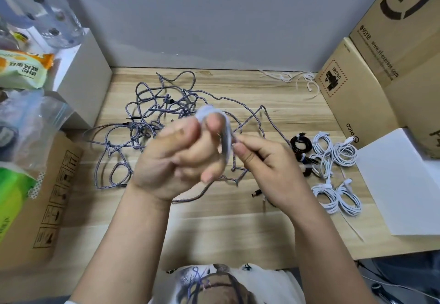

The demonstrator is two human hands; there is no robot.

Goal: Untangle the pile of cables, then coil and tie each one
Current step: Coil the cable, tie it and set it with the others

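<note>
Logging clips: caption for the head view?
Both hands coil a grey braided cable above the tangled pile.

Tangled pile of grey braided cables lies loose on the wooden desk, centre-left, loops overlapping, dark plugs showing among them. One grey cable coil is raised above the pile, blurred. Finished bundles sit at right: black coiled cable beside four white coiled cables, each bound at the middle. Loose white ties lie near the back edge.
</note>
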